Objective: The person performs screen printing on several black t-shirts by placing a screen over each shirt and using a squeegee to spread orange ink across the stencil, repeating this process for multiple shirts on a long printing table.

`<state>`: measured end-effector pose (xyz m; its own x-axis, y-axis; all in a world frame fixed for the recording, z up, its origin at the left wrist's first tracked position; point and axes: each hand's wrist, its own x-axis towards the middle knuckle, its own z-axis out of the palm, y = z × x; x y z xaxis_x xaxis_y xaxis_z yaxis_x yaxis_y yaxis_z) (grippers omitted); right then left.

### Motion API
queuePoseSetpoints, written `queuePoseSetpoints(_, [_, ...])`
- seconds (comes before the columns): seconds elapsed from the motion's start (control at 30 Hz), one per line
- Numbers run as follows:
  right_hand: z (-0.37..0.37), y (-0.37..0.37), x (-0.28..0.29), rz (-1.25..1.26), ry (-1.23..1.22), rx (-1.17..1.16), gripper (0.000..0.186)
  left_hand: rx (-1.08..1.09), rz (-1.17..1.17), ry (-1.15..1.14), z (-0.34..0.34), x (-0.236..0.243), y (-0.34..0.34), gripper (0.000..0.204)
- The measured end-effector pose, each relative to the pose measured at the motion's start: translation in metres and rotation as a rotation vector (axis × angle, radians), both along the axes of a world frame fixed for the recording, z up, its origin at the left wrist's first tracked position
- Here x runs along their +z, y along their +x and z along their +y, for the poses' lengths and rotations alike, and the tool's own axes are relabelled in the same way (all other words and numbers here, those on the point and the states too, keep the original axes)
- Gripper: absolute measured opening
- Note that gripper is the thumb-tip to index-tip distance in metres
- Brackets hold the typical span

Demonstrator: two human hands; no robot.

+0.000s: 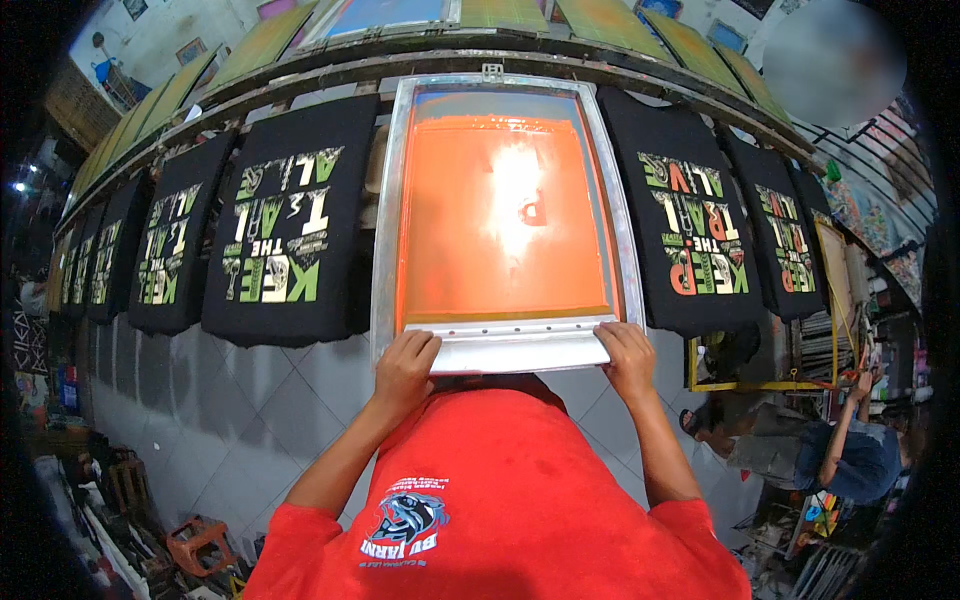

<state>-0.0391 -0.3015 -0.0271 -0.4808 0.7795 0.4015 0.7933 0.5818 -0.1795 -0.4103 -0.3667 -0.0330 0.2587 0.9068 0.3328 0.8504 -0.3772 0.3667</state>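
A metal-framed printing screen with orange ink spread over its mesh lies on the long curved printing table in front of me. My left hand grips the left end of a metal squeegee lying across the frame's near edge. My right hand grips its right end. Black T-shirts with green, white and red lettering lie on both sides, one just left of the screen and one just right of it. My red shirt fills the lower middle.
More printed black shirts run along the table to the far left and far right. Green screens lean above the table. A person in blue sits low at the right beside a yellow frame. An orange stool stands on the grey tiled floor at lower left.
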Motion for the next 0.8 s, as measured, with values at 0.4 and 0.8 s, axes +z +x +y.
queuePoseSetpoints(0.4, [-0.016,0.023,-0.014,0.296,-0.015,-0.252,0.050,0.257,-0.182,0.059,-0.025,-0.018,-0.018,0.061])
queuePoseSetpoints(0.8, [0.030,0.050,-0.041,0.515,-0.512,-0.740,0.046,0.803,-0.628,-0.467,0.017,-0.053,-0.056,0.045])
